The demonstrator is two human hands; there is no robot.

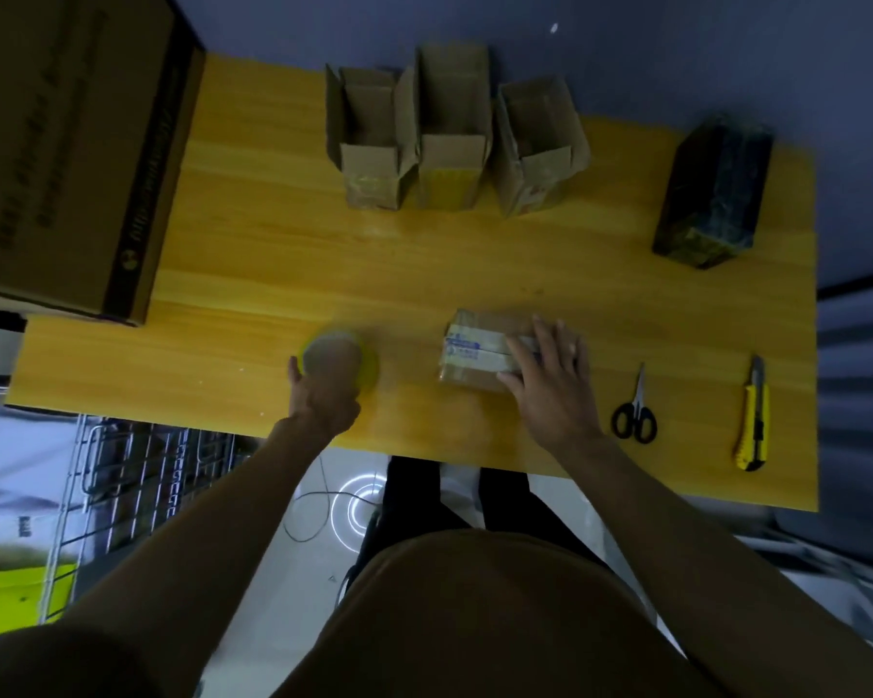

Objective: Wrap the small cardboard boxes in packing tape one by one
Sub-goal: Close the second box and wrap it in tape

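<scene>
My left hand [323,390] curls its fingers around the packing tape roll [338,362] while my right hand [550,375] lies flat, fingers straight, steadying the closed cardboard box [480,350] at the table's [273,254] near middle for wrapping.

Left hand [323,392] grips the tape roll [338,362]; right hand [550,382] rests on a closed box [480,347].
</scene>
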